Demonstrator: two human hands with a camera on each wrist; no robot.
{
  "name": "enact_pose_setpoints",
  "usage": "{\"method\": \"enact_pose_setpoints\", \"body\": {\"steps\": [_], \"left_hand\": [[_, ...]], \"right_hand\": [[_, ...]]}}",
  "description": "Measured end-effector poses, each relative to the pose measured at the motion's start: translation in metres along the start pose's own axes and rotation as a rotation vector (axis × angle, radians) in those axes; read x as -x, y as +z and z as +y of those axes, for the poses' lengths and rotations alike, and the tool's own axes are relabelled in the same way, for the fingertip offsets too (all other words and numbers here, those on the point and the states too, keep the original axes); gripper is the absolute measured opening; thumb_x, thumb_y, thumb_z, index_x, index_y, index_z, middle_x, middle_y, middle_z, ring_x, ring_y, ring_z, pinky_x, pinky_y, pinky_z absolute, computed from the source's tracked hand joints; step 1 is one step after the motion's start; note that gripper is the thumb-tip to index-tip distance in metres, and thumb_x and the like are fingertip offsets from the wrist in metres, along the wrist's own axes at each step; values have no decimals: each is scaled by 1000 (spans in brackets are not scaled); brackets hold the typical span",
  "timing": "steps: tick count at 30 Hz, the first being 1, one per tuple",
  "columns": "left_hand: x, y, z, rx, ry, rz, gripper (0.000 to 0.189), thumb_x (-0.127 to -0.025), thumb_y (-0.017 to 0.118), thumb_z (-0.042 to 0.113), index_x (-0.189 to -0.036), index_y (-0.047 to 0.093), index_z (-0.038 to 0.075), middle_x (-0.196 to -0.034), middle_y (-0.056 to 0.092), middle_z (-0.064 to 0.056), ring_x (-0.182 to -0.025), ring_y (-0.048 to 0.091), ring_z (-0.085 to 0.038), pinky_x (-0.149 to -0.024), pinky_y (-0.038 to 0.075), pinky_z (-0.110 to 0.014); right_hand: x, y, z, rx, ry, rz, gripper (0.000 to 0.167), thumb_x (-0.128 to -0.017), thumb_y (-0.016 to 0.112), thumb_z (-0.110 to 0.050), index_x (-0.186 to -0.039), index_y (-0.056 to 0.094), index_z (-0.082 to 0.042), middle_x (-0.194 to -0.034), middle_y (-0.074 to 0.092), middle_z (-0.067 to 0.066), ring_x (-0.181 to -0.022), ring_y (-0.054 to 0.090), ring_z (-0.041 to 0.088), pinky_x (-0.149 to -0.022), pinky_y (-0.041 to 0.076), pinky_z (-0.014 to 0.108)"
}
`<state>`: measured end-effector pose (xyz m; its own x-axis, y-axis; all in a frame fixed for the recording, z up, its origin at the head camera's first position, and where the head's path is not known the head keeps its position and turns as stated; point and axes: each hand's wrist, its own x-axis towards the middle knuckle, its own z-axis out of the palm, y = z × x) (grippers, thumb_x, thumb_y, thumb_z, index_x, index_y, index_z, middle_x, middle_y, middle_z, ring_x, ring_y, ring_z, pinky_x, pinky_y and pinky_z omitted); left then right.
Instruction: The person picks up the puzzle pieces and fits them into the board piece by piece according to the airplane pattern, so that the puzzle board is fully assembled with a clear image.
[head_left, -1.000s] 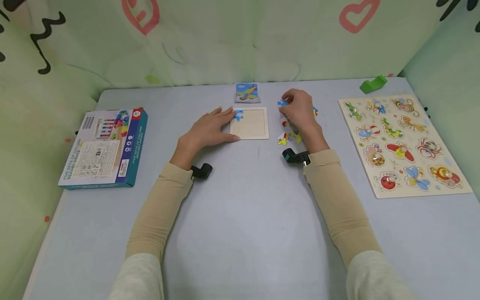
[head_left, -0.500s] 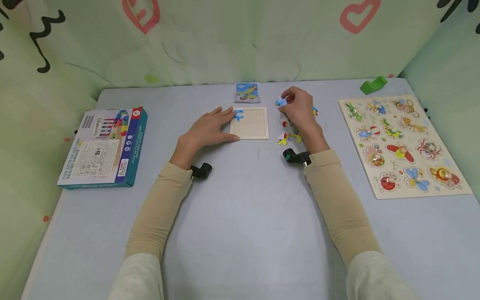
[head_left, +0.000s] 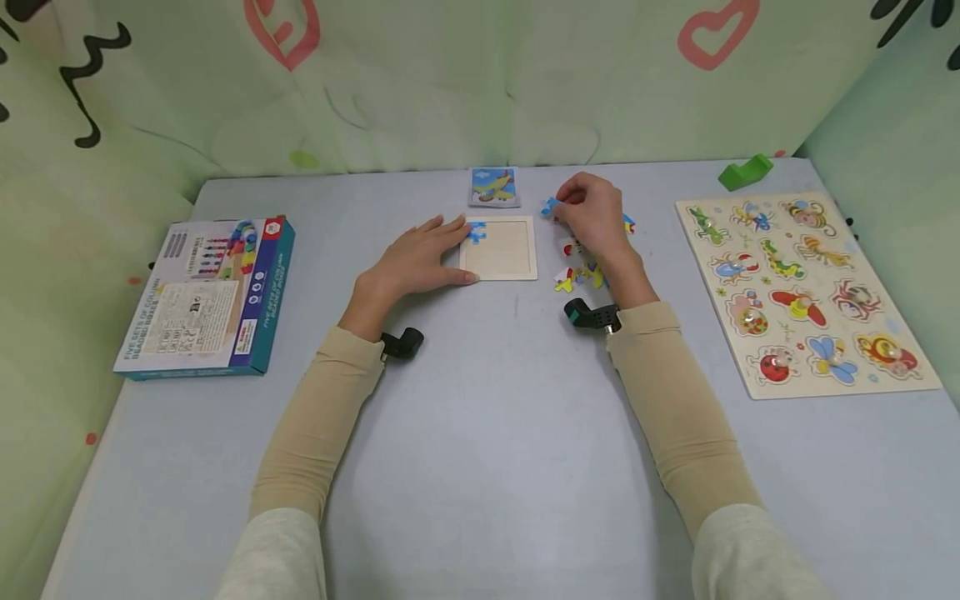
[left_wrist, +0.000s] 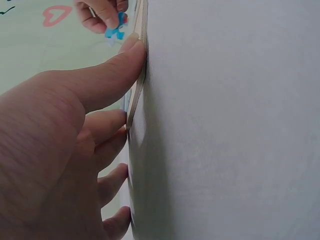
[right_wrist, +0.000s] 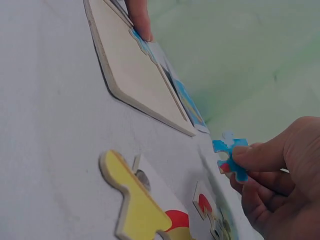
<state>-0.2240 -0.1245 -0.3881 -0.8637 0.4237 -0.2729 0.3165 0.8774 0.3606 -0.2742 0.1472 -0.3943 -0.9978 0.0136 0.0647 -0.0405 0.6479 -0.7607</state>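
A blue puzzle piece (right_wrist: 228, 147) with a small red patch is pinched between the thumb and fingers of the right hand (head_left: 592, 214). It is apart from the square wooden tray (head_left: 510, 250), near its far right corner. Inside the tray, blue puzzle pieces (head_left: 477, 231) fill the far left corner; the rest of the recess shows bare wood. The left hand (head_left: 418, 260) rests along the tray's left side, fingers extended and thumb wide of them, its thumb tip touching the near left corner. Loose pieces (head_left: 580, 276) with yellow, red and white areas lie right of the tray, partly hidden by the right hand. Just beyond the tray lies a small airplane picture (head_left: 495, 187). Farther out on the bench (head_left: 480, 433), a printed box (head_left: 197, 317) sits at left, and a board (head_left: 806, 296) with 12 little creatures lies at right. Behind the board is a green block (head_left: 746, 172).
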Motion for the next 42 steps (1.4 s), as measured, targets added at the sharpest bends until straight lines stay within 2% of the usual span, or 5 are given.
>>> {"method": "enact_pose_setpoints", "body": {"steps": [11, 20, 29, 35, 42], "left_hand": [[0, 1, 0, 2, -1, 1, 87, -92, 59, 60, -160, 19, 24, -168, 13, 8, -157, 8, -24, -127, 12, -50], [0, 1, -1, 1, -10, -3, 87, -92, 58, 62, -160, 18, 26, -168, 12, 9, -158, 7, -23, -127, 11, -49], [-1, 0, -2, 0, 2, -3, 88, -91, 58, 63, -160, 19, 25, -168, 13, 8, -157, 8, -25, -127, 12, -50], [-1, 0, -2, -3, 8, -5, 88, -91, 58, 63, -160, 19, 24, -168, 13, 8, -157, 8, -25, -127, 12, -50], [1, -1, 0, 0, 9, -6, 87, -92, 58, 62, -160, 20, 23, -168, 13, 7, -157, 8, -25, -126, 12, -51]], "right_hand": [[1, 4, -9, -68, -32, -26, 17, -95, 66, -16, -107, 70, -3, -98, 65, 7, -83, 57, 14, -71, 45, 21], [0, 15, -18, -89, -77, -109, 16, -94, 65, -11, -107, 71, -4, -101, 66, 8, -87, 58, 16, -73, 48, 21], [3, 29, -24, -113, -101, -168, 14, -92, 65, -9, -103, 71, -5, -93, 66, 8, -75, 56, 16, -65, 48, 21], [3, 35, -27, -102, -113, -218, 14, -93, 66, -9, -104, 71, -4, -91, 66, 10, -70, 57, 15, -62, 48, 20], [5, 40, -34, -43, -111, -231, 14, -93, 66, -10, -104, 71, -3, -94, 66, 11, -80, 55, 17, -67, 45, 23]]}}
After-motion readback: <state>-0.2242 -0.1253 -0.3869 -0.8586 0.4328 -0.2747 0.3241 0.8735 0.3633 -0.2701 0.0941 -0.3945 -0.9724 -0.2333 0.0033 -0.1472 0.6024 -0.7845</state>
